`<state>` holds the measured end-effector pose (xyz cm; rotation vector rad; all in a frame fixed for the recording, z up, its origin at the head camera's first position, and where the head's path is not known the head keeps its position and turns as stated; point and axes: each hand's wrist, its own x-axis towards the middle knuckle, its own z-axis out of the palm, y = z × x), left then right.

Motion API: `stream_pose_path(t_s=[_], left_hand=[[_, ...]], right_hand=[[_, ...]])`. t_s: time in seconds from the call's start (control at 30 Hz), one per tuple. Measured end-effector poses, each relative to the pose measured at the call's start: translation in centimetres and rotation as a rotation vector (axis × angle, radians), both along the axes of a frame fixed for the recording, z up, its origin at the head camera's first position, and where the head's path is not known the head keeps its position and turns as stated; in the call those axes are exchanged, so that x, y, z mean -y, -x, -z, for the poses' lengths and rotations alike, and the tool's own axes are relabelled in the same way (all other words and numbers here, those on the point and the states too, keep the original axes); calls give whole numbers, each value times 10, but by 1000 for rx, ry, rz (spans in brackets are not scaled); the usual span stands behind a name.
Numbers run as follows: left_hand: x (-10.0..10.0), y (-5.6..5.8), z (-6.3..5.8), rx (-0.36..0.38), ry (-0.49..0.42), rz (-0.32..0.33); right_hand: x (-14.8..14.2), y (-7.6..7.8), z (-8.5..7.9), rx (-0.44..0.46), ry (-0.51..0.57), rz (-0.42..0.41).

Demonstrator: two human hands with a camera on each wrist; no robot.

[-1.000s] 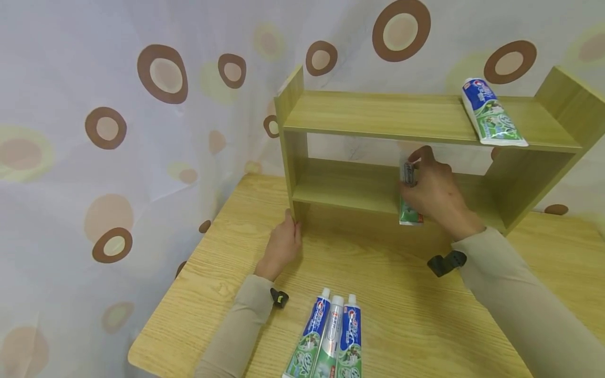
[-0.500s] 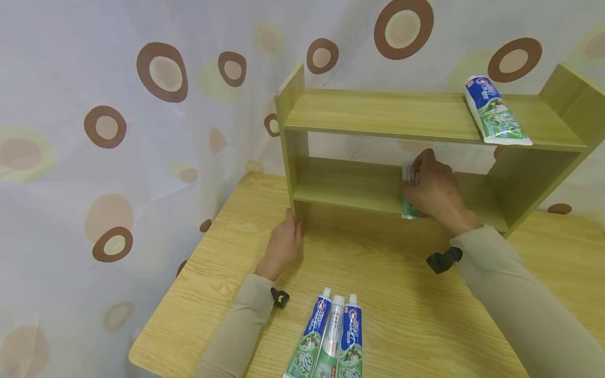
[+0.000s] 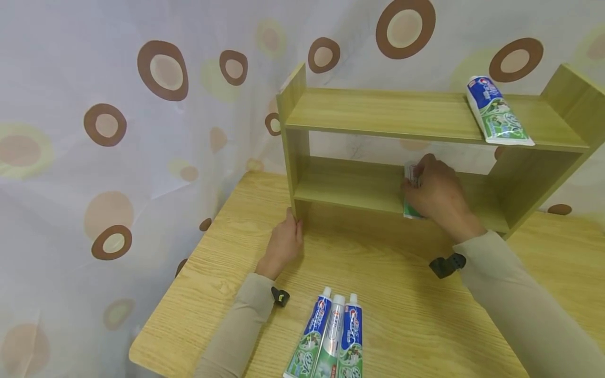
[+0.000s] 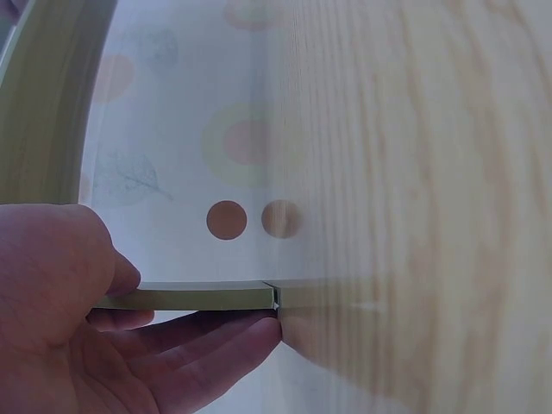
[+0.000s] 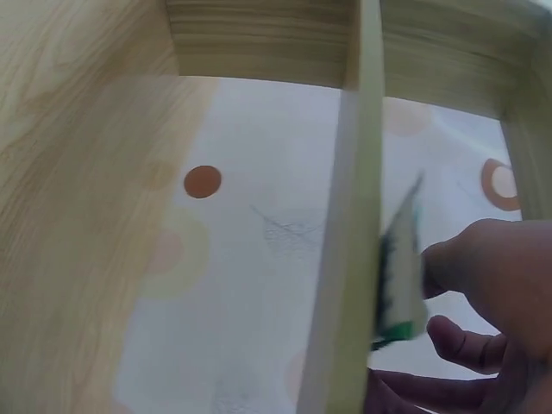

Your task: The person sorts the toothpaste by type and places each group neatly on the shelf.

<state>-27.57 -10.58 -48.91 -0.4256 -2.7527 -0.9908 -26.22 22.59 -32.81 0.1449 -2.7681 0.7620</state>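
In the head view my right hand (image 3: 437,191) pinches a silver-and-green toothpaste tube (image 3: 410,210) on the lower board of a two-tier wooden shelf (image 3: 350,186). Much of the tube is behind my fingers; in the right wrist view the tube (image 5: 400,293) looks blurred, lying against the board. My left hand (image 3: 282,241) grips the bottom of the shelf's left side panel. In the left wrist view, thumb and fingers lie on opposite sides of that panel (image 4: 198,298). A blue-and-green toothpaste tube (image 3: 500,113) lies on the top board, its flat end slightly past the front edge.
On the wooden table (image 3: 208,294), three toothpaste tubes lie side by side near the front: a blue-and-green one (image 3: 309,336), a silver-and-green one (image 3: 331,336) and another blue-and-green one (image 3: 351,336). Behind the shelf hangs a circle-patterned wall covering (image 3: 160,131).
My right hand has pushed the silver-and-green tube farther back onto the lower board, so less of it sticks out in front. My left hand has kept its place on the side panel.
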Motion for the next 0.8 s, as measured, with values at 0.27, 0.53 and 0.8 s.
stream_pose_path(t_s=[0.27, 0.53, 0.8], left_hand=[[0, -1, -4, -17, 9, 5], [-1, -1, -3, -2, 10, 9], [0, -2, -1, -6, 9, -8]], right_hand=[[-3, -21, -5, -123, 13, 36], [-1, -48, 2, -221, -34, 45], [15, -77, 9, -349, -19, 19]])
